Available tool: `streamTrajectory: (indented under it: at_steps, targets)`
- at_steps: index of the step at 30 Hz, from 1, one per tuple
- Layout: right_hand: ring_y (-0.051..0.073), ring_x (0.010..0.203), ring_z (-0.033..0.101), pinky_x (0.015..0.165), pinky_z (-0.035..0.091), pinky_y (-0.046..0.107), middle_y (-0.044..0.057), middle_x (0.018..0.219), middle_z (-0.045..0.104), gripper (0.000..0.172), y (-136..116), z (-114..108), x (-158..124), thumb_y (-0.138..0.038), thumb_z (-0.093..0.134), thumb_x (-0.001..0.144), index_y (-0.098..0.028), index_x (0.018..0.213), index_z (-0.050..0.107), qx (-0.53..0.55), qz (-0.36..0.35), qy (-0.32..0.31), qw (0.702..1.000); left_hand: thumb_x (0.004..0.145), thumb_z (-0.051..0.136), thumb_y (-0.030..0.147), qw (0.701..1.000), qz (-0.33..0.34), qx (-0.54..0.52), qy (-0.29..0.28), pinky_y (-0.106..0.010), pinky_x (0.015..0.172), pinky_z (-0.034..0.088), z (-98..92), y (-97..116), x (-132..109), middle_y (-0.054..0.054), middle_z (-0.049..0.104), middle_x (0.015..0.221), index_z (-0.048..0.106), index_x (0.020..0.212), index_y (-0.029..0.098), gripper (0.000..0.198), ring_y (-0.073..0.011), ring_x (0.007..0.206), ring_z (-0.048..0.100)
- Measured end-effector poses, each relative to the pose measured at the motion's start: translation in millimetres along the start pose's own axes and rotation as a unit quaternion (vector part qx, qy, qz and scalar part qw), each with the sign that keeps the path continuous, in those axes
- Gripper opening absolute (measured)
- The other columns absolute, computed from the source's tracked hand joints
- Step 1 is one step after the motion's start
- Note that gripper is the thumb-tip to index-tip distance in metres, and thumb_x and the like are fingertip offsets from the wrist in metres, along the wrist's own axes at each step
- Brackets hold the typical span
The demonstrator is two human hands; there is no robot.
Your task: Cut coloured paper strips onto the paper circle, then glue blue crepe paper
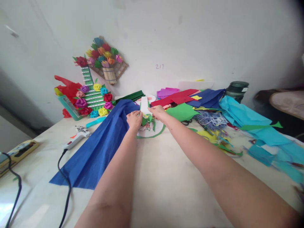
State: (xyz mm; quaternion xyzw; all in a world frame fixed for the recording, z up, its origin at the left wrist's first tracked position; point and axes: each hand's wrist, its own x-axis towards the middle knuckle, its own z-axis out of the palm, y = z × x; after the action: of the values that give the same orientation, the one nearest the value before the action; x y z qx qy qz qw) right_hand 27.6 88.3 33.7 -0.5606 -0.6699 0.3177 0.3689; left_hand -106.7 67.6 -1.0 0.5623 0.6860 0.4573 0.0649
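Both arms reach out to a white guitar-shaped cutout (154, 134) with a green edge, lying on the table near the wall. A narrow white strip (144, 106) forms its neck. My left hand (134, 120) is closed at the left side, beside small green paper scraps (149, 119) heaped on the cutout. At the right of the neck, my right hand (157, 112) has its fingers pinched together. Whatever lies between the fingers of either hand is too small to make out. Blue crepe paper (102, 148) spreads just left of my left hand.
A glue gun (79, 136) with a black cord and a power strip (20, 152) lie left. Paper-flower crafts (93, 95) lean against the wall. To the right are green paper (182, 112), tangled string (211, 119), turquoise paper (247, 110) and a dark jar (237, 90).
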Motion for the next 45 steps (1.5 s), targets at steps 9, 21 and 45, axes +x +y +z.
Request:
streamTrajectory:
  at_steps: [9, 21, 45]
  targets:
    - [0.011, 0.054, 0.055, 0.055, 0.04, 0.021, 0.003, 0.059, 0.062, 0.017, -1, -10, 1, -0.019, 0.053, 0.07, -0.012, 0.074, 0.068, -0.037, -0.038, 0.071, 0.996, 0.078, 0.048, 0.038, 0.999, 0.03, 0.032, 0.011, -0.03, 0.093, 0.032, -3.8, 4, -4, 0.004, 0.064, 0.107, 0.07, 0.087, 0.026, 0.027, -0.0209, 0.107, 0.046]
    - [0.006, 0.041, 0.04, 0.041, 0.034, 0.019, -0.006, 0.049, 0.047, 0.028, 15, -28, -30, -0.033, 0.055, 0.068, -0.012, 0.086, 0.063, 0.283, -0.132, 0.098, 0.945, 0.08, 0.035, 0.053, 0.994, 0.099, 0.021, -0.05, -0.032, 0.085, 0.036, -20.0, 33, -9, -0.003, 0.068, 0.085, 0.072, 0.076, 0.024, 0.047, -0.0236, 0.099, 0.049]
    - [0.009, 0.05, 0.052, 0.038, 0.04, 0.018, 0.002, 0.065, 0.061, 0.017, 20, -37, -30, -0.02, 0.058, 0.069, -0.012, 0.084, 0.061, 0.154, -0.146, -0.021, 0.977, 0.071, 0.057, 0.039, 0.917, 0.122, -0.218, -0.31, -0.018, 0.042, 0.029, -23.0, 42, -10, 0.0, 0.056, 0.055, 0.054, 0.067, 0.014, 0.025, -0.0061, 0.044, 0.043]
